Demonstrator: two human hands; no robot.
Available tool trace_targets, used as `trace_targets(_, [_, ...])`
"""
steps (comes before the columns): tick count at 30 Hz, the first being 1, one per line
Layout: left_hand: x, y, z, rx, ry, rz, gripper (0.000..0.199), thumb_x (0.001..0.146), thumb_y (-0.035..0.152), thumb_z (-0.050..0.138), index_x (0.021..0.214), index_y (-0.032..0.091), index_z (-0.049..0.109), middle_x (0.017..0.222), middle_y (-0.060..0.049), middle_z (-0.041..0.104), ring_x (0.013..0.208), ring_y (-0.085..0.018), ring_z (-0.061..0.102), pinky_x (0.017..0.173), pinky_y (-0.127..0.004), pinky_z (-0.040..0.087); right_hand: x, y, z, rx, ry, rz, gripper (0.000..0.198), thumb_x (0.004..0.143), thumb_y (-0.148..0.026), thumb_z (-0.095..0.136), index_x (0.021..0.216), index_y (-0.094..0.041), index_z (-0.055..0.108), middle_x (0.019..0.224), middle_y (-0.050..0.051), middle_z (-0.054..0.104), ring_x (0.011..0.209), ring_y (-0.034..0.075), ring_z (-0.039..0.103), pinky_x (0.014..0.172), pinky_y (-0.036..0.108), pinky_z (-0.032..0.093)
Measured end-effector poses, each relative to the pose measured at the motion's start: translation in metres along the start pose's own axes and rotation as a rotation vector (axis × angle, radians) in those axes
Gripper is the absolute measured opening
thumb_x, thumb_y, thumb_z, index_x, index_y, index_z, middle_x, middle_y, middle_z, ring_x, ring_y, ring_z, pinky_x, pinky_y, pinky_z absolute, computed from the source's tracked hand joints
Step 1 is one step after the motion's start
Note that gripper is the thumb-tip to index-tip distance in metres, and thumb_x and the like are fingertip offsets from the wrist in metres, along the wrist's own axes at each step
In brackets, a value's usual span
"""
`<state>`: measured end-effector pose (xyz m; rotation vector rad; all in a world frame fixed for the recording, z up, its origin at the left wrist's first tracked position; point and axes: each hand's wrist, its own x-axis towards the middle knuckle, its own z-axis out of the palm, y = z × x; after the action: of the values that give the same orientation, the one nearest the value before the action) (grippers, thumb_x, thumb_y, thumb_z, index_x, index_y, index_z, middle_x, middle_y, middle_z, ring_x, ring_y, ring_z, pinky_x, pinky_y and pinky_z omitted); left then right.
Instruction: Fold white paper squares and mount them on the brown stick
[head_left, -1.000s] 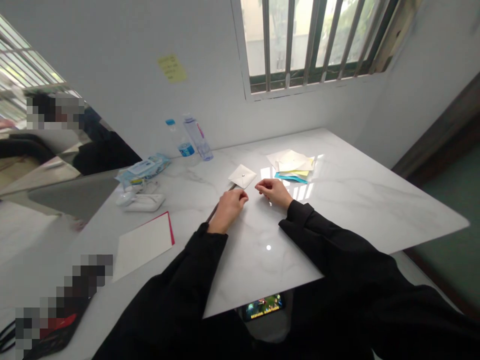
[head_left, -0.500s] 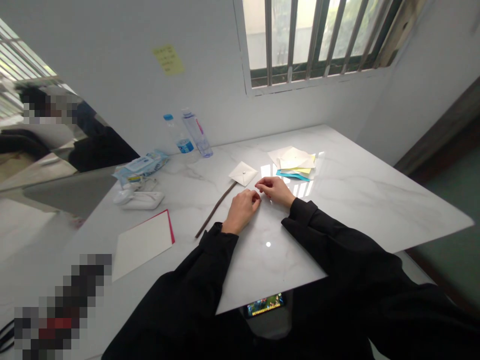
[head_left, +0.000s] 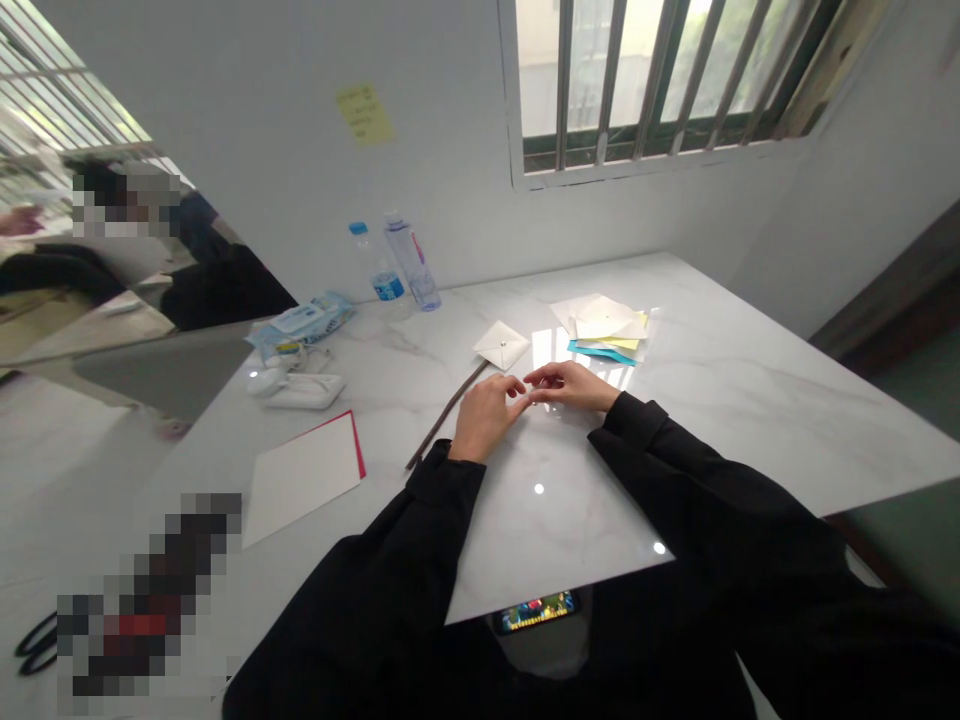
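At the middle of the head view, the left hand (head_left: 484,415) and right hand (head_left: 577,386) meet low over the table (head_left: 750,400), fingers curled, tips together or nearly so; whether they pinch anything small I cannot tell. An envelope (head_left: 501,346) lies at 11 o'clock from them, a strip (head_left: 448,407) running from its edge toward 7 o'clock; papers (head_left: 604,322) sit at 2 o'clock. The gap between the hands has just closed, so both seem busy at one spot. A second ago the left hand covered much of the strip, now mostly in sight.
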<state>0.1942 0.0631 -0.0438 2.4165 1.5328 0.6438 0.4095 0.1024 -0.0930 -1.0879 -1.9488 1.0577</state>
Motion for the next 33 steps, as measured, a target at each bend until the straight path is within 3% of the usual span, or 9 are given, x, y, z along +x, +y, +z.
trace_targets(3, [-0.011,-0.005,-0.028,0.032,0.080,-0.075,0.009,0.095,0.030,0.074,0.097,0.023,0.080,0.095,-0.001,0.078,0.078,-0.017,0.069,0.076,-0.029,0.048,-0.003,-0.005,0.003,-0.137,-0.002,-0.058,0.047,0.076,-0.042,0.093,0.116,-0.019,0.085,0.095,0.005,0.074,0.073,0.014,0.061,0.070,0.028,0.050])
trace_targets(6, [-0.040,-0.026,-0.062,0.102,0.154,-0.164,0.018,0.099,0.036,0.066,0.102,0.024,0.079,0.102,-0.002,0.079,0.083,-0.020,0.071,0.082,-0.032,0.051,-0.004,-0.010,0.011,-0.190,0.056,-0.076,0.029,0.078,-0.028,0.092,0.105,-0.019,0.087,0.092,0.004,0.072,0.071,0.013,0.059,0.070,0.027,0.049])
trace_targets(10, [-0.093,-0.079,-0.093,0.249,0.184,-0.317,0.045,0.098,0.055,0.056,0.122,0.022,0.077,0.128,-0.009,0.076,0.121,-0.031,0.069,0.108,-0.042,0.051,-0.002,-0.013,0.019,-0.180,0.104,-0.071,0.010,0.082,-0.017,0.086,0.092,-0.019,0.086,0.083,0.001,0.070,0.069,0.012,0.057,0.069,0.025,0.048])
trace_targets(14, [-0.134,-0.132,-0.091,0.309,0.245,-0.384,0.068,0.099,0.063,0.044,0.138,0.013,0.068,0.153,-0.018,0.062,0.147,-0.036,0.053,0.126,-0.049,0.039,0.000,-0.013,0.019,-0.191,0.121,-0.055,0.006,0.084,-0.014,0.083,0.087,-0.018,0.085,0.080,0.001,0.072,0.070,0.013,0.060,0.071,0.025,0.048])
trace_targets(18, [-0.149,-0.164,-0.076,0.282,0.070,-0.483,0.076,0.097,0.064,0.042,0.148,0.011,0.063,0.163,-0.019,0.053,0.154,-0.041,0.044,0.129,-0.057,0.035,0.000,-0.011,0.014,-0.237,0.143,-0.051,0.007,0.085,-0.013,0.081,0.086,-0.019,0.084,0.081,0.002,0.074,0.072,0.014,0.063,0.073,0.026,0.049])
trace_targets(24, [-0.152,-0.174,-0.071,0.298,0.077,-0.458,0.078,0.093,0.063,0.047,0.148,0.011,0.063,0.163,-0.019,0.053,0.155,-0.040,0.044,0.130,-0.054,0.035,0.000,0.000,-0.007,-0.383,0.219,-0.013,0.008,0.084,-0.012,0.082,0.086,-0.020,0.083,0.080,0.002,0.076,0.072,0.015,0.062,0.074,0.027,0.046])
trace_targets(33, [-0.149,-0.154,-0.081,0.305,0.132,-0.419,0.065,0.092,0.059,0.051,0.134,0.014,0.072,0.147,-0.017,0.067,0.140,-0.038,0.059,0.126,-0.050,0.040,-0.003,0.010,-0.023,-0.459,0.301,0.028,0.009,0.087,-0.014,0.078,0.089,-0.020,0.083,0.084,0.003,0.078,0.075,0.017,0.063,0.075,0.028,0.045])
